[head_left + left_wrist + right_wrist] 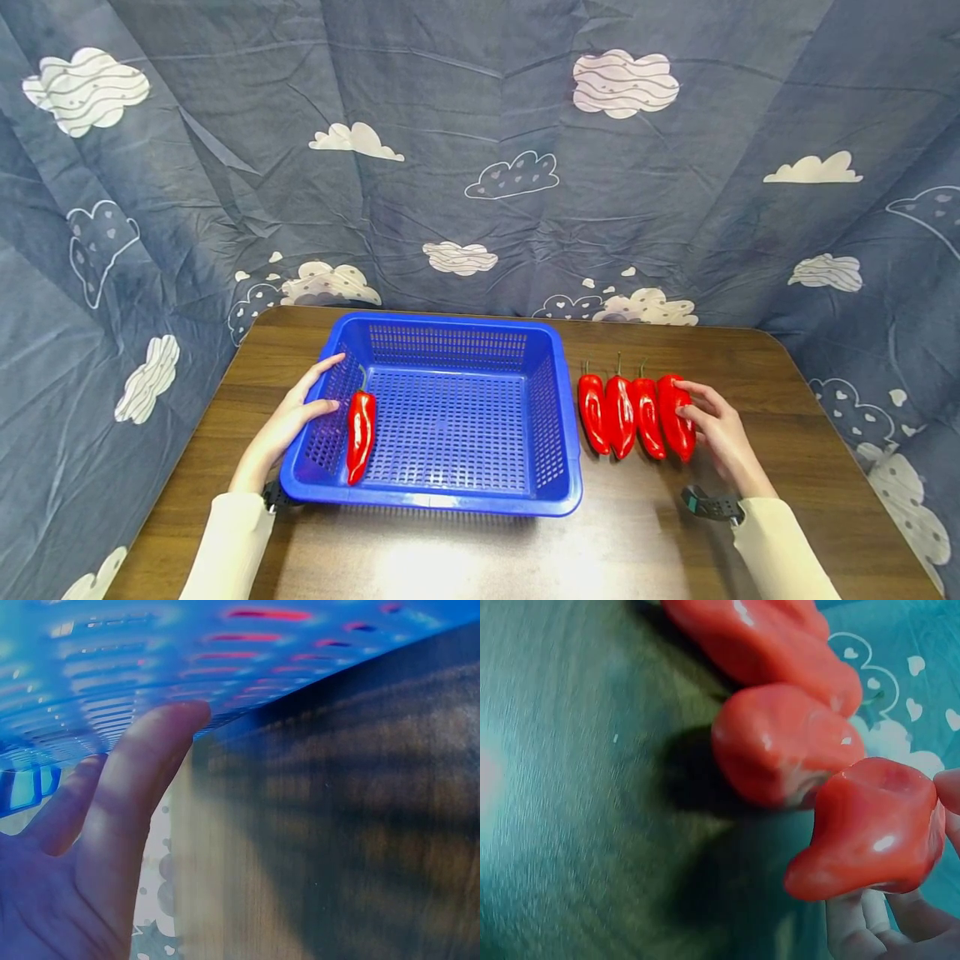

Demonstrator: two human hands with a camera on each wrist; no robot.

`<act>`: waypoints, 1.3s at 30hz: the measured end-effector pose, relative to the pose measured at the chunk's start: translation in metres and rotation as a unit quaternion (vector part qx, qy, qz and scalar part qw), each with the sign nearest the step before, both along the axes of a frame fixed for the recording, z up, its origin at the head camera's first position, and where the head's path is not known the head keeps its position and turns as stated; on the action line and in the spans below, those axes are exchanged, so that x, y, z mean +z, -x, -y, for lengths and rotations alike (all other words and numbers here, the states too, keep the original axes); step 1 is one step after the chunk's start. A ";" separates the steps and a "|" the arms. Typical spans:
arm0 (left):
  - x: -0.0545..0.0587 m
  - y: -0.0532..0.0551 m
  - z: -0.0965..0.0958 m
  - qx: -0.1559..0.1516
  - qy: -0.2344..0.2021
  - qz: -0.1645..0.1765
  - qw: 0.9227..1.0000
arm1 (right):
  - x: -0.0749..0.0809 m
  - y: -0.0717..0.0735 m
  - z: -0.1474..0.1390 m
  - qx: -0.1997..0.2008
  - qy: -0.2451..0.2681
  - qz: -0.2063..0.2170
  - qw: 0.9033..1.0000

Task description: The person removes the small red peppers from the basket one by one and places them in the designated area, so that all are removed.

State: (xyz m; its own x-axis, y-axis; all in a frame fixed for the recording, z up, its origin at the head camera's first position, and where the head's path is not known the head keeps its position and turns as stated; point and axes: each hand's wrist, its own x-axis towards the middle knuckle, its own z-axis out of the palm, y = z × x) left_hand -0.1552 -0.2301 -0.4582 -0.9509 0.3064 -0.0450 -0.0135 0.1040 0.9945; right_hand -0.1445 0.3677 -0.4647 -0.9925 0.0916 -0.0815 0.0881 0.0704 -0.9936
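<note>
Glossy, tapered red pepper [877,825] between right fingers [921,919]

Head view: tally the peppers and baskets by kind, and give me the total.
Blue basket: 1
Red peppers: 5 (1 inside the basket, 4 outside it)
Total: 6

The 5 peppers [619,417] are covered by smooth, glossy skin on which bright highlights are caught. The basket [567,417] is made of smooth, shiny plastic pierced with slots, and bright glare is thrown back by the grained, wood-look table [750,375]. The backdrop [450,108] is formed of creased, matt cloth, and soft matt fabric is seen in the 2 sleeves [783,542].
</note>
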 end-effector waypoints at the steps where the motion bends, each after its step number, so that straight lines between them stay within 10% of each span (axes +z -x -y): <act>1: 0.000 0.000 0.000 0.000 -0.001 0.003 1.000 | -0.001 -0.001 -0.001 -0.005 -0.007 0.001 1.000; 18: 0.001 0.000 0.000 0.000 -0.003 0.014 1.000 | -0.012 0.002 -0.002 -0.033 -0.189 0.022 0.981; 39: 0.002 -0.001 0.000 0.004 0.008 0.012 1.000 | -0.008 0.000 -0.007 -0.048 -0.175 0.002 0.983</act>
